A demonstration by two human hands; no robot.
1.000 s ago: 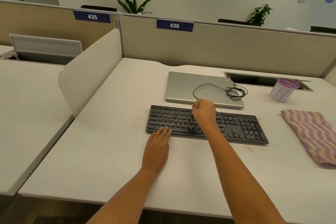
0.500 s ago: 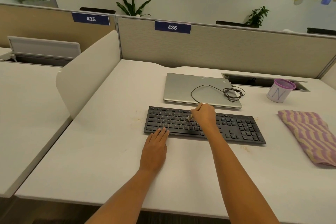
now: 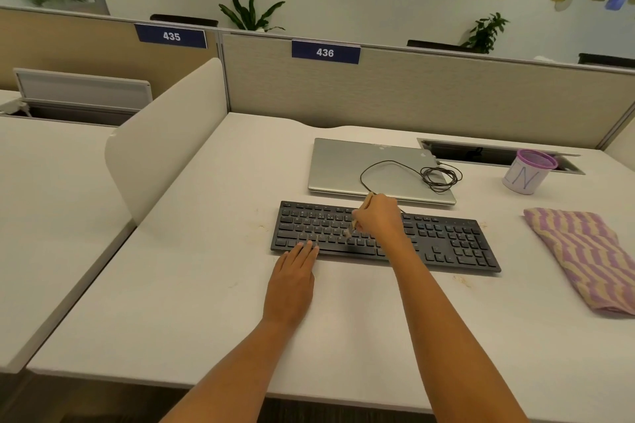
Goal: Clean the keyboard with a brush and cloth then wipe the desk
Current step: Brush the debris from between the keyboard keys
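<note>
We see both forearms reaching up from the bottom edge of the frame across the white desk (image 3: 192,285). The left hand (image 3: 292,282) lies flat, palm down, fingers straight and together, with its fingertips (image 3: 307,245) on the near left edge of the black keyboard (image 3: 446,240) at centre frame. The right hand (image 3: 379,218) hovers above the middle of the keyboard, curled into a loose fist around a small brush (image 3: 357,221). The handle end pokes out above the knuckles, and the bristle end slants down and left onto the keys. The hand covers most of the brush and the tip is blurred, so we cannot make out the bristles clearly.

The striped purple-and-tan cloth (image 3: 584,257) lies folded at the right of the frame, well apart from both hands, its far end cut off by the edge. Behind the keyboard sits a closed silver laptop (image 3: 343,165) with a coiled black cable (image 3: 439,177) on its lid.
</note>
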